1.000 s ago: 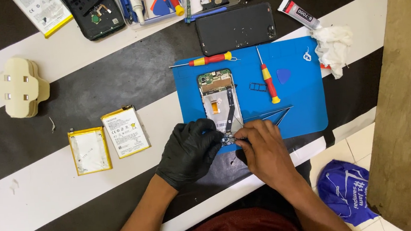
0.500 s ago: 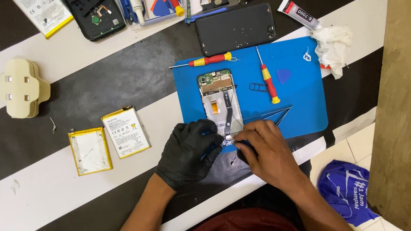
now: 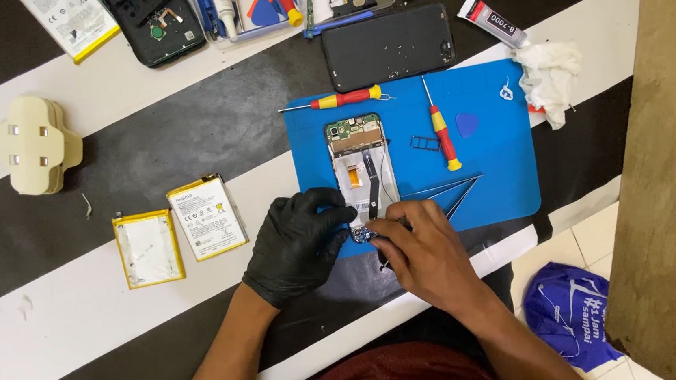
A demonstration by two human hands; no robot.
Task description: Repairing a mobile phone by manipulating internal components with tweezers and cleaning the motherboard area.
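Working at the lower end of an opened phone [image 3: 363, 167], both hands meet over a small blue circuit part [image 3: 361, 234]. The phone lies face down, back cover removed, on a blue mat [image 3: 498, 160] spread on the black-and-white striped bench [image 3: 106, 153].

The left hand [image 3: 298, 246], in a black glove, is curled beside the bottom edge of the phone, its fingertips closed on the small part. The right hand [image 3: 425, 256], bare, has its fingers pinched together at the same part; whether a tool is in that grip cannot be told.

On the mat:
- Tweezers [image 3: 452, 192] lie just right of the phone, near the right hand.
- A red-and-yellow screwdriver [image 3: 440, 128] lies upright in view, right of the phone.
- A second screwdriver [image 3: 342, 98] lies crosswise above the phone.
- A card tray [image 3: 424, 143] and a blue pick [image 3: 468, 125] lie between the screwdriver and the mat's right side.

Off the mat:
- Two flat batteries [image 3: 179, 232] lie side by side to the left, well apart from the hands.
- A dark phone screen [image 3: 388, 45] lies above the mat.
- A glue tube [image 3: 491, 20] and a crumpled white tissue [image 3: 548, 74] lie at the upper right.
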